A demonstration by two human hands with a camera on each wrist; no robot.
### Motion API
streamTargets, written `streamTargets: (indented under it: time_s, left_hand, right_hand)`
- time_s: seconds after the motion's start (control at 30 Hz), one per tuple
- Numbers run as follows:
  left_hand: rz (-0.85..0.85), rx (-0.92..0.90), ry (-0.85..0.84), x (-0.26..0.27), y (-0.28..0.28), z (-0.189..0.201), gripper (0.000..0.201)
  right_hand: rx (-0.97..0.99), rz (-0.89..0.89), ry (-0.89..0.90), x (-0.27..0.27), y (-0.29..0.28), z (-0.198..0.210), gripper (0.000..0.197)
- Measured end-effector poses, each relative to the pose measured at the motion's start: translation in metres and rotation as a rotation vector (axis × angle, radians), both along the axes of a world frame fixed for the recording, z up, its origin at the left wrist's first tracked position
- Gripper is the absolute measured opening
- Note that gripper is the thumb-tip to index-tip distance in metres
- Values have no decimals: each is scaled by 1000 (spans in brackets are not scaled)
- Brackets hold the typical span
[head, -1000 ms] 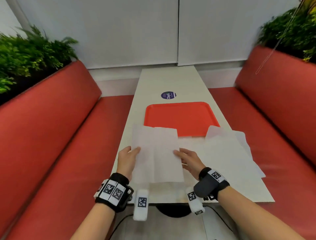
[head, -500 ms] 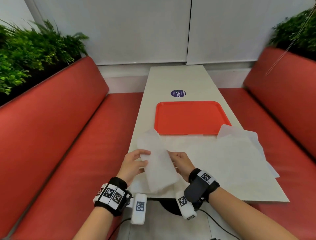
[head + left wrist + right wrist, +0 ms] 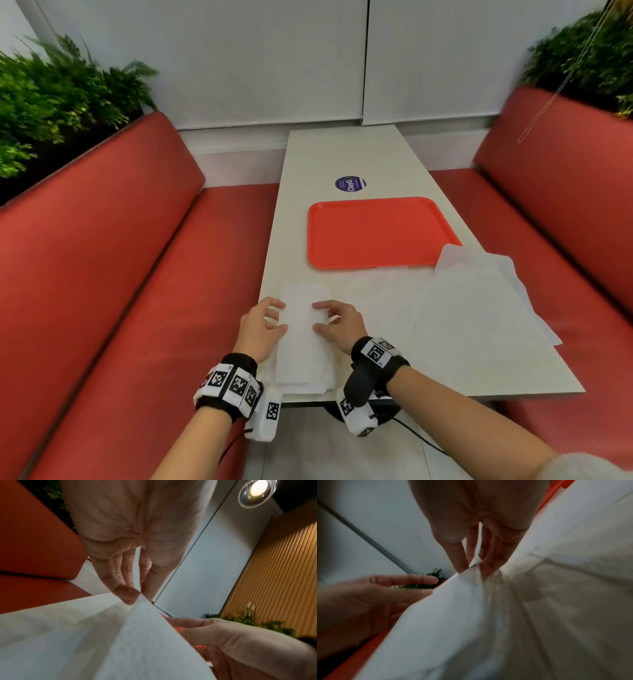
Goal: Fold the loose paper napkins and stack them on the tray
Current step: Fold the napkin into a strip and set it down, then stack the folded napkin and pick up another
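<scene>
napkin [image 3: 301,339], folded to a narrow strip, is pinched at both long edges by left grip [image 3: 262,329] and right grip [image 3: 342,325] on the surface [image 3: 342,154], long axis pointed toward the tray [image 3: 376,233] ahead, slightly right

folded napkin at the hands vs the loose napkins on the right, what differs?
The folded napkin is a narrow strip; the loose napkins lie spread wide. The left hand and right hand hold the folded napkin's edges; nothing touches the loose napkins. Both are white and lie on the table.
</scene>
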State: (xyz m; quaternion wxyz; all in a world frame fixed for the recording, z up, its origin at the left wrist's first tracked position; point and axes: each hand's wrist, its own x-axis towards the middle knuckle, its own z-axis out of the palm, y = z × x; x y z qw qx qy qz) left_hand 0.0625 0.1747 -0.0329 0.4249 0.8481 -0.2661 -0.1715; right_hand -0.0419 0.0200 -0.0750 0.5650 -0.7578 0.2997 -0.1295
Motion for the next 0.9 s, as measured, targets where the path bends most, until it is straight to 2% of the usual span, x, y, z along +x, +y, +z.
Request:
streamTargets:
  time_s: [0.07,0.13,0.23,0.33,0.53,0.67,0.8,0.9]
  left_hand:
    - [-23,63,0,-1,-2,-7,28]
    - [-67,213,-33,-5,-4,-14,30]
    - [-73,376,-137,-17,-9,-14,31]
    - [-108,331,-230,-33,-24,-4,27]
    - [-288,230,-98,-73,-87,4,29]
    - [-336,282,-56,-94,-138,-8,44]
    - [-339,428,-100,-103,-185,-22,68]
    - [-339,517,-180,-106,-207,-33,89]
  right_hand:
    - [-82,21,93,2,1,-7,41]
    - [-147,57,149,0,2,-11,43]
    - [-181,60,131,-8,-1,-13,43]
    - [-212,1,67,-29,-17,-9,43]
    - [-177,-238,157,-97,-87,0,44]
    - [-189,-378,274,-143,-137,3,44]
    - [-191,-399,463,-179,-173,-9,54]
    - [-137,-411,450,-197,-181,-20,60]
